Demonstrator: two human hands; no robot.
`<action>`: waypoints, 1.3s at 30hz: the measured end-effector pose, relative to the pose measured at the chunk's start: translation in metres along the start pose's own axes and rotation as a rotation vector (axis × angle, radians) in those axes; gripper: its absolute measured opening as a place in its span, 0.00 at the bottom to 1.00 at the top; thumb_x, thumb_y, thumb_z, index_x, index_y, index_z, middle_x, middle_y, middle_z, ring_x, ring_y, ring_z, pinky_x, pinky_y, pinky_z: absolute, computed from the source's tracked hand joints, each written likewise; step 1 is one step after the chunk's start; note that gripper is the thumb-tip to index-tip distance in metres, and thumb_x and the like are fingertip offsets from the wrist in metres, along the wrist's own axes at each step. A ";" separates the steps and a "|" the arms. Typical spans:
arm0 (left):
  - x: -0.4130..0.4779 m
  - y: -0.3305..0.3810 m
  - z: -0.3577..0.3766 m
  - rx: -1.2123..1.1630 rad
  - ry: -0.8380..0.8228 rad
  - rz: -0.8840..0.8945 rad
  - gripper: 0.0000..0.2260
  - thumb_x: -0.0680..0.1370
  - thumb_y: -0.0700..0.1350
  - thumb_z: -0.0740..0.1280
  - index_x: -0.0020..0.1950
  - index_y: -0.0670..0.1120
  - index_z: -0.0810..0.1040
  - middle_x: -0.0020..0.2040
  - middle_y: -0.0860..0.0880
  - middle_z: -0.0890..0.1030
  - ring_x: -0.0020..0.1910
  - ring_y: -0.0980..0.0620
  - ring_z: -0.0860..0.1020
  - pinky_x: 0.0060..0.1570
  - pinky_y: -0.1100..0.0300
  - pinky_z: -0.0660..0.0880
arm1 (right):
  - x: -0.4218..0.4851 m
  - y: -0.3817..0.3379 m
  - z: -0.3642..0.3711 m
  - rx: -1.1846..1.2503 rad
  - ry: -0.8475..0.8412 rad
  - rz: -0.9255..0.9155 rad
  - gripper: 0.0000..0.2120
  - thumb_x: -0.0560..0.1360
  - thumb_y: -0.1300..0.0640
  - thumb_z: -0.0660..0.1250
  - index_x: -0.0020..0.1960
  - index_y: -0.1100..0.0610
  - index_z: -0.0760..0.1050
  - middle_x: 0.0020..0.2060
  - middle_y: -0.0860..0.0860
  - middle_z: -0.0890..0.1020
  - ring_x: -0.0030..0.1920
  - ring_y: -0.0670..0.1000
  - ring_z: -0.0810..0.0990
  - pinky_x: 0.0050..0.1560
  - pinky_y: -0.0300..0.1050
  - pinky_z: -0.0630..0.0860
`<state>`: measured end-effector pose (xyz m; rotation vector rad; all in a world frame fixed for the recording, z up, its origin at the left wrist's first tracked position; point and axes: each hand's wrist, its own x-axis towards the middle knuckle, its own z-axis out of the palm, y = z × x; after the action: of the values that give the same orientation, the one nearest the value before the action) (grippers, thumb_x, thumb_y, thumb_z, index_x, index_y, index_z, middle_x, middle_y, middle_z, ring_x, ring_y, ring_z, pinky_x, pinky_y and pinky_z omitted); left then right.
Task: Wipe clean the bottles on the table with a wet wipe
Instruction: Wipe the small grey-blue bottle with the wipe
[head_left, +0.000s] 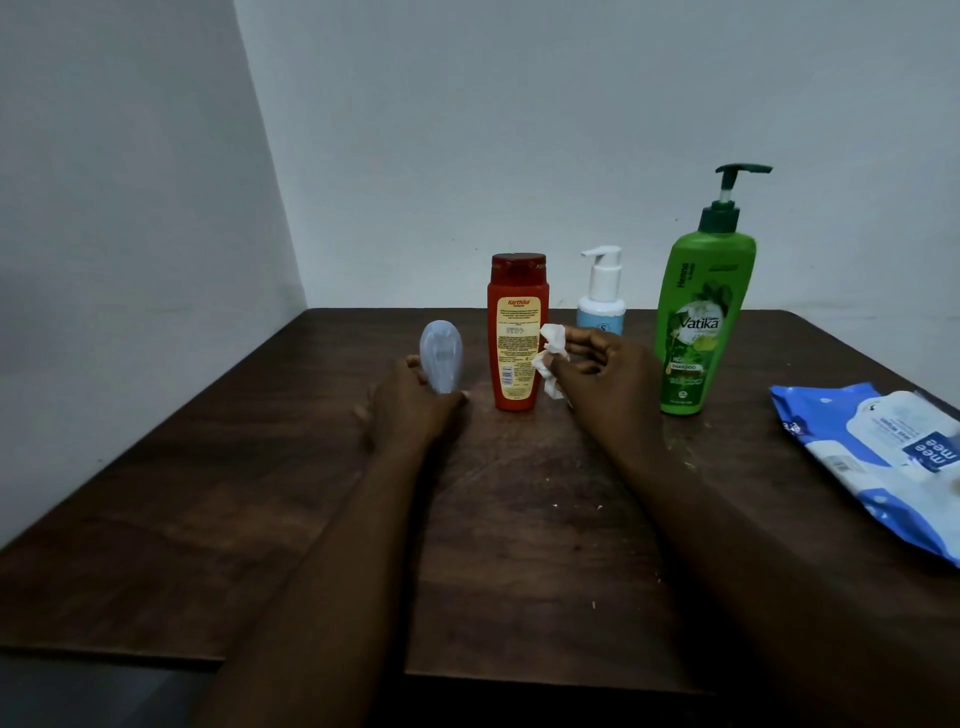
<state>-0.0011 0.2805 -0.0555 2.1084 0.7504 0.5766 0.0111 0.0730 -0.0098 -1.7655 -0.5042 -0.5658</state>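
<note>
The dark wooden worktop (260, 493) has its near edge at the bottom of the view, stepped, with the right part reaching closer than the left. Both forearms reach forward over its middle, with bare wood open to either side of them. To the right a blue and white pack of wipes (878, 457) lies flat, running out of view at the right border.

Further in, the left hand (410, 410) grips a small pale bottle (440, 358) by its lower end. The fingers are curled round it, and its long axis stands near upright with the rounded end up. The right hand (608, 379) pinches a crumpled white wet wipe (551, 358) between bent fingers (587, 338) and thumb. The wipe lies against the right side of the red bottle (517, 332); whether it truly touches cannot be told.

That red bottle stands upright between the two hands, cap up, with its printed label facing the camera. The green pump bottle (701, 312) stands upright just right of the right hand, its spout pointing right. Behind the hand stands a white pump bottle (601, 296), spout pointing left, close to the far edge. The wall (467, 130) meets the worktop's far edge, and a side wall closes the left.
</note>
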 end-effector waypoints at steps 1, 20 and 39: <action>0.000 -0.001 0.002 0.006 0.001 0.010 0.32 0.58 0.65 0.75 0.59 0.59 0.72 0.53 0.53 0.81 0.56 0.48 0.79 0.60 0.42 0.75 | -0.001 -0.001 -0.001 0.001 -0.007 -0.006 0.17 0.73 0.61 0.76 0.62 0.58 0.81 0.53 0.50 0.86 0.47 0.42 0.84 0.47 0.29 0.79; -0.090 0.059 -0.026 -0.435 -0.163 0.345 0.24 0.68 0.53 0.79 0.62 0.55 0.77 0.50 0.60 0.80 0.49 0.64 0.80 0.40 0.72 0.76 | 0.017 0.006 -0.019 0.161 0.142 -0.074 0.11 0.77 0.61 0.71 0.59 0.55 0.83 0.55 0.52 0.85 0.55 0.48 0.83 0.59 0.50 0.80; -0.121 0.049 -0.004 -0.470 -0.256 0.295 0.21 0.65 0.51 0.82 0.54 0.52 0.80 0.47 0.53 0.85 0.45 0.57 0.84 0.47 0.58 0.83 | -0.019 -0.014 -0.050 -0.018 -0.004 -0.402 0.12 0.75 0.64 0.70 0.58 0.62 0.83 0.58 0.55 0.80 0.61 0.50 0.79 0.62 0.37 0.75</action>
<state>-0.0752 0.1763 -0.0305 1.8091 0.1369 0.5601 -0.0186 0.0268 0.0005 -1.6903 -0.8681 -0.8470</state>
